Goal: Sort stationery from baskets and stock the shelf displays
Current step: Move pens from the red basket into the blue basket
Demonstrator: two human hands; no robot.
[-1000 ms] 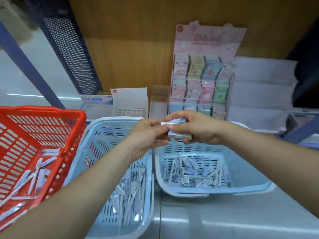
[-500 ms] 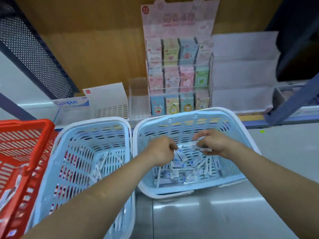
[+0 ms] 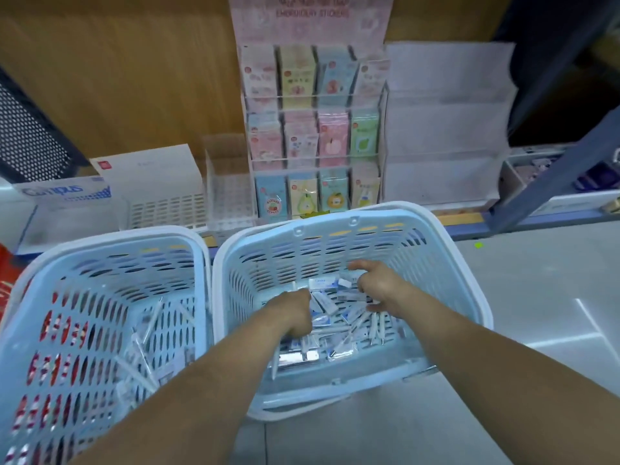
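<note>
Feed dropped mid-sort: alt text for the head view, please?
The left hand and right hand dig into packaged stationery in the right blue basket; grips are unclear. A second blue basket sits to its left, the sticker display behind.

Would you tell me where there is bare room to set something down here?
The grey floor right of the right blue basket is bare; the clear tray left of the sticker display looks empty. That basket's bottom is crowded with packets, left hand and right hand.

Pale blue baskets point(image 3: 352, 236), white-rimmed
</note>
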